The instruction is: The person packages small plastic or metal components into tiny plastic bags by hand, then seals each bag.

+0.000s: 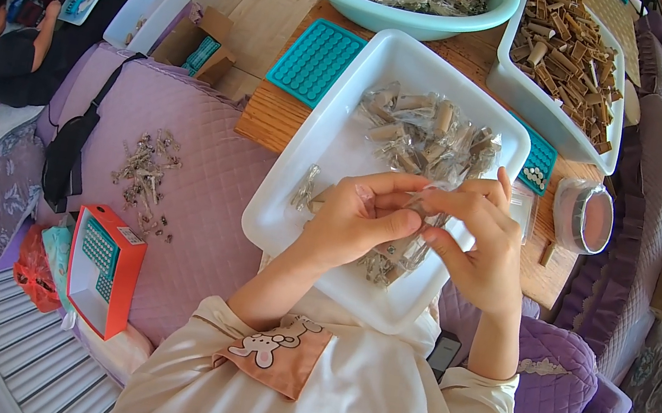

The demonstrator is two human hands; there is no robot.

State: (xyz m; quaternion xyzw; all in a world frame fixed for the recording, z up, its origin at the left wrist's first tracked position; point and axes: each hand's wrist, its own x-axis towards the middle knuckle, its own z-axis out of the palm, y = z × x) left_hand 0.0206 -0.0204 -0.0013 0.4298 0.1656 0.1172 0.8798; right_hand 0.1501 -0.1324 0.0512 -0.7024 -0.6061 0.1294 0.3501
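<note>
Both hands meet over the front right part of a white plastic tray point(301, 149). My left hand point(360, 216) is closed, thumb and fingers pinching a small clear plastic bag point(403, 249) with something brown inside. My right hand point(479, 236) pinches the bag's upper end from the other side, its fingertips close to the left ones. What exactly lies between the fingertips is partly hidden. Behind the hands, a heap of clear-bagged brown pieces point(427, 131) fills the tray's far half. A small bagged piece point(306, 189) lies left of my left hand.
A teal basin point(343, 3) of small bagged items and a white bin point(509, 57) of brown pieces stand beyond the tray. Nearby are a teal pitted mat point(316, 62), a round clear container point(583, 216) and a red box point(127, 286). Another person point(19, 58) sits far left.
</note>
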